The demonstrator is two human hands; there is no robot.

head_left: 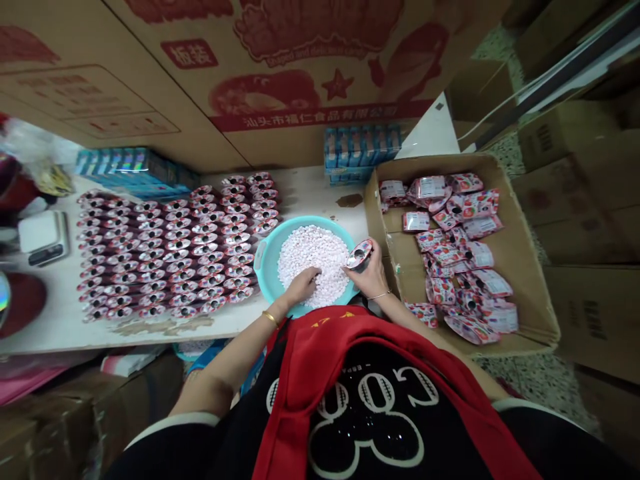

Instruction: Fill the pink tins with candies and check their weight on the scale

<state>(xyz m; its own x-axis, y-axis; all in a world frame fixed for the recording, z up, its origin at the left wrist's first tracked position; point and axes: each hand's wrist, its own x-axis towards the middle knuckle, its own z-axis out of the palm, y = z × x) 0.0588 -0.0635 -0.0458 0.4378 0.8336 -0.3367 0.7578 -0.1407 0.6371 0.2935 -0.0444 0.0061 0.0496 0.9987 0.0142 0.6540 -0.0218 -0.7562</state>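
A turquoise plastic basin (267, 275) holds a heap of small pale pink-white pellets (313, 250). My left hand (302, 285) dips into the pellets near the basin's front, its fingers curled together among them and their tips partly hidden. Over the basin's right rim, my right hand (373, 275) is closed around a red-and-white printed pouch (360, 254). The pouch is tilted, with a dark opening in its oval top facing up. Left of the basin, many similar pouches (175, 255) stand upright in tight rows, with dark holes in their tops.
Right of the basin, an open cardboard box (537, 287) holds many pouches lying loosely. Blue boxes (355, 150) stand behind the basin, and more blue packs (125, 170) are behind the rows. Large printed cartons (320, 63) wall the back. A white scale (43, 237) sits far left.
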